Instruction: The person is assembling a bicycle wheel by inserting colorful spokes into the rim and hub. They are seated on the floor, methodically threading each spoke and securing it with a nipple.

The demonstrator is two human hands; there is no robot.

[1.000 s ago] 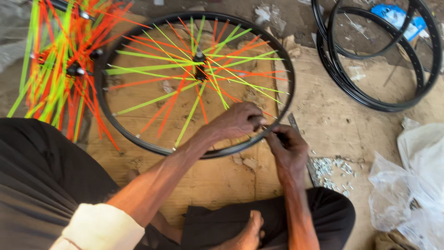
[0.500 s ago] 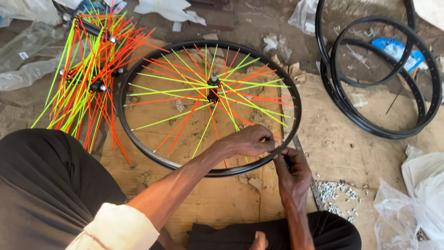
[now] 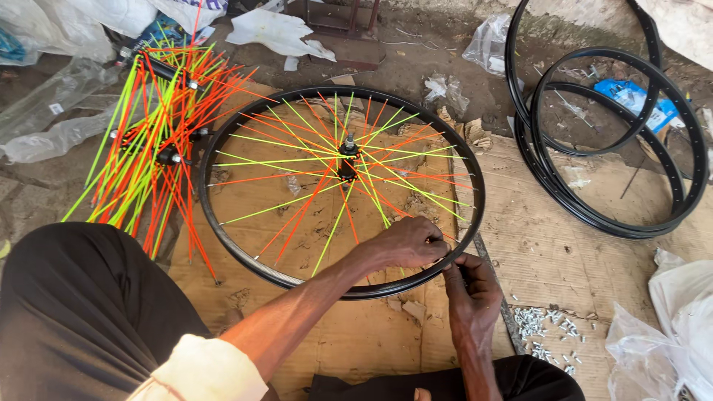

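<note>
A black bicycle wheel rim (image 3: 223, 238) with orange and yellow-green spokes and a central hub (image 3: 347, 157) lies flat on cardboard (image 3: 549, 245). My left hand (image 3: 410, 241) reaches over the near right part of the rim, its fingers closed on a spoke end there. Just outside the rim, my right hand (image 3: 469, 286) pinches something small against the same spot. What it pinches is too small to tell.
Bundles of loose orange and yellow-green spokes on hubs (image 3: 148, 148) lie at the left. Several bare black rims (image 3: 616, 215) are stacked at the right. Small metal nipples (image 3: 546, 334) are scattered near my right knee. Plastic bags (image 3: 661, 334) and scrap surround the cardboard.
The view has shifted, so the wheel sits lower and more central in the picture. Both hands stay together at the rim's near right edge.
</note>
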